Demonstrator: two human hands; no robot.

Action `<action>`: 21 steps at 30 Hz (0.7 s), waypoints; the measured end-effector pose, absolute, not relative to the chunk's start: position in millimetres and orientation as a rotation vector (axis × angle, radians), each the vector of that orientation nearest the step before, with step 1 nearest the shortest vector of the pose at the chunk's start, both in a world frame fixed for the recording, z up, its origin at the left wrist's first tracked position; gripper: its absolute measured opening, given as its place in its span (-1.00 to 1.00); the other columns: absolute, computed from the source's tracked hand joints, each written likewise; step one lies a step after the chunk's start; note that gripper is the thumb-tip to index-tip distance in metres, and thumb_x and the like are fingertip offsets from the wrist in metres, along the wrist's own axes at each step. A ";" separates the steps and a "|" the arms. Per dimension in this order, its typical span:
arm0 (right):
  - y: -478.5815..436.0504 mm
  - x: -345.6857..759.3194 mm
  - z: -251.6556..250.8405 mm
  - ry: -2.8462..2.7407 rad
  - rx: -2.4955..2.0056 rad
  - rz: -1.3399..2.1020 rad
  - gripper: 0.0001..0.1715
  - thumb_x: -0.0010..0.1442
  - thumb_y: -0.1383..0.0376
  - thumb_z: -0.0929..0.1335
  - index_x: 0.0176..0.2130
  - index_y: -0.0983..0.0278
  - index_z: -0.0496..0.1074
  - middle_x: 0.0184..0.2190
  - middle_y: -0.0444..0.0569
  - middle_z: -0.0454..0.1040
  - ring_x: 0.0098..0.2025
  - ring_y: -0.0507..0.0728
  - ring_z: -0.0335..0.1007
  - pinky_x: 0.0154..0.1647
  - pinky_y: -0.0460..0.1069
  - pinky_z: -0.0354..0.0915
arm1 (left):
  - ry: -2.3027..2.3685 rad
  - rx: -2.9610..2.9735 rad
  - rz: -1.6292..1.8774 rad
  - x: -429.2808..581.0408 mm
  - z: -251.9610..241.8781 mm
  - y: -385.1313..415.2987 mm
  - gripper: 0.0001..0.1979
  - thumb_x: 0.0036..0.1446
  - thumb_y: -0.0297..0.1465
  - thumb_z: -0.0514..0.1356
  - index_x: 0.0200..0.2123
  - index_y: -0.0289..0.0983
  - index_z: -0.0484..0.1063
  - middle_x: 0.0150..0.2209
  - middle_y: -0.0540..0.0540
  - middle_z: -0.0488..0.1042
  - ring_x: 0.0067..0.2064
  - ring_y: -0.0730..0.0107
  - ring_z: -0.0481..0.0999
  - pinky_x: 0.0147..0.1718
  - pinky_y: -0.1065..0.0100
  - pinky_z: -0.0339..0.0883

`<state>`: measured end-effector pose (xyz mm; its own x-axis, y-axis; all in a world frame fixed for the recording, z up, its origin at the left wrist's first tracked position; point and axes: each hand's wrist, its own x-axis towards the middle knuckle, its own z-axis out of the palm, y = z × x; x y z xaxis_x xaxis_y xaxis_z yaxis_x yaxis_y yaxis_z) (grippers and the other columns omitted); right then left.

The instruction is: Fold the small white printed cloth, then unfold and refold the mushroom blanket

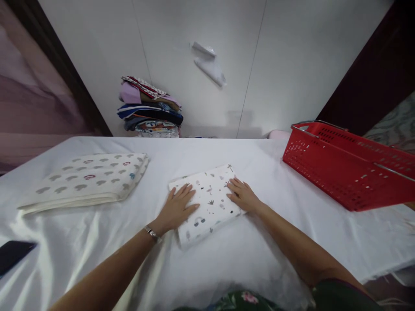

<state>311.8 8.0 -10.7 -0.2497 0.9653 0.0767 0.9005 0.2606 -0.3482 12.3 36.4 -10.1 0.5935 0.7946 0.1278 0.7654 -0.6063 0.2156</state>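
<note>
A small folded white cloth [209, 201] with little printed figures lies on the white sheet in the middle of the table. My left hand [177, 208] rests flat on its left side, fingers stretched out and open. My right hand [241, 194] lies flat on its right side, fingers spread and open. Both palms press down on the cloth. Neither hand grips anything.
A larger folded stack of patterned white cloth [87, 179] lies at the left. A red plastic basket [348, 166] stands at the right. A dark phone [13, 255] sits at the near left edge. A pile of coloured fabrics [149, 108] rests by the back wall.
</note>
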 end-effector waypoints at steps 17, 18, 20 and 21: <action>-32.3 346.3 -4.3 -1.742 -2.019 0.582 -0.31 0.16 0.02 0.23 0.18 0.28 0.16 0.04 0.11 0.35 0.03 0.26 0.28 -0.01 0.10 0.19 | 1.068 3.066 0.623 -5.8 -22.4 -53.4 -0.51 0.08 -0.42 0.07 0.12 -0.25 0.20 0.16 -0.17 0.24 0.19 0.16 0.17 0.16 0.02 -0.01; -33.2 347.5 -3.5 -1.728 -2.013 0.607 -0.34 0.15 0.02 0.23 0.16 0.25 0.20 0.01 0.08 0.38 0.00 0.25 0.31 -0.03 0.09 0.21 | 1.073 3.065 0.629 -6.1 -21.9 -55.4 -0.52 0.07 -0.46 0.06 0.11 -0.24 0.21 0.14 -0.16 0.27 0.18 0.18 0.19 0.16 0.04 0.00; -34.9 350.4 -3.3 -1.689 -1.988 0.677 -0.38 0.14 0.01 0.24 0.12 0.21 0.25 -0.06 0.02 0.43 -0.07 0.23 0.35 -0.07 0.08 0.24 | 1.106 3.058 0.650 -6.7 -22.4 -58.7 -0.52 0.05 -0.51 0.04 0.09 -0.24 0.23 0.11 -0.15 0.31 0.15 0.21 0.24 0.15 0.05 0.03; -35.3 351.9 -3.7 -1.657 -1.984 0.721 -0.38 0.13 0.00 0.25 0.11 0.20 0.26 -0.08 0.01 0.44 -0.09 0.22 0.37 -0.08 0.07 0.25 | 1.124 3.053 0.660 -6.7 -22.8 -59.7 -0.52 0.05 -0.53 0.03 0.09 -0.25 0.24 0.09 -0.15 0.32 0.14 0.22 0.25 0.15 0.05 0.04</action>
<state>351.9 -35.3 -3.7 0.1401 0.9847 -0.1038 0.7471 -0.1740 -0.6416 -6.7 -59.7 -22.8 0.6939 0.5829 0.4228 0.6532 -0.7567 -0.0289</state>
